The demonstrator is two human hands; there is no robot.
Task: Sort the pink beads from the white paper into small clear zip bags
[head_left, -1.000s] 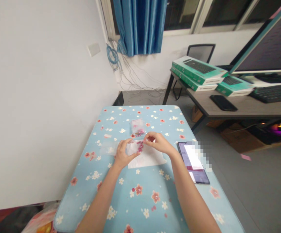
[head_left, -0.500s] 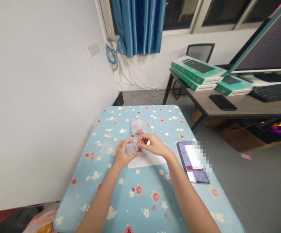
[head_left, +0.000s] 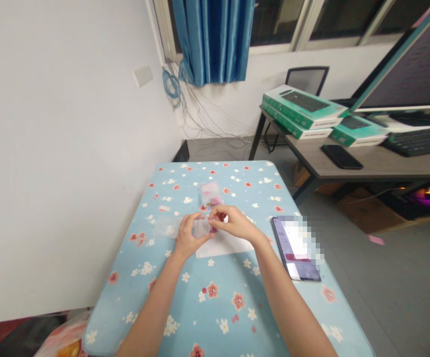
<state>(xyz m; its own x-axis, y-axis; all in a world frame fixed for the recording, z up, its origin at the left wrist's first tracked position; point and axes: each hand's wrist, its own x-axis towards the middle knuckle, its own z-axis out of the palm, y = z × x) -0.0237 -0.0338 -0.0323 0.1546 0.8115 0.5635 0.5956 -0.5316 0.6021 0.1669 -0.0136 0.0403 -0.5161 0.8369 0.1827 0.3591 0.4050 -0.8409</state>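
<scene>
Blue cloth (head_left: 120, 310) dotted with white and coral flowers covers a table, and two bare hands work at its middle. The left hand (head_left: 188, 235) is half closed, its fingers curled up around a small clear bag (head_left: 201, 227) of thin, crinkled plastic. The right hand (head_left: 233, 223) is nearly closed, its fingertips (head_left: 215, 213) pinched together at the bag's right edge, just beside the left fingers. Pink beads (head_left: 213, 229), round and too small to count, sit at that edge, right under the right fingertips.

One white paper sheet (head_left: 224, 246) lies flat beneath both hands, and the hands are not touching it. Just beyond them lies a second clear bag (head_left: 210, 192), holding more pink beads in a cluster at its near end. A third clear bag (head_left: 166, 228), flat and nearly invisible, lies just left of the left hand. Farther left and beyond it is a small white strip (head_left: 164, 208).

Well right of the right hand lies one smartphone (head_left: 295, 250), its lit screen blurred. Past the table's far right corner stands a desk (head_left: 352, 168) with three green boxes (head_left: 304, 106), one black phone (head_left: 341, 157), a keyboard (head_left: 419, 141) and a monitor (head_left: 404, 64).
</scene>
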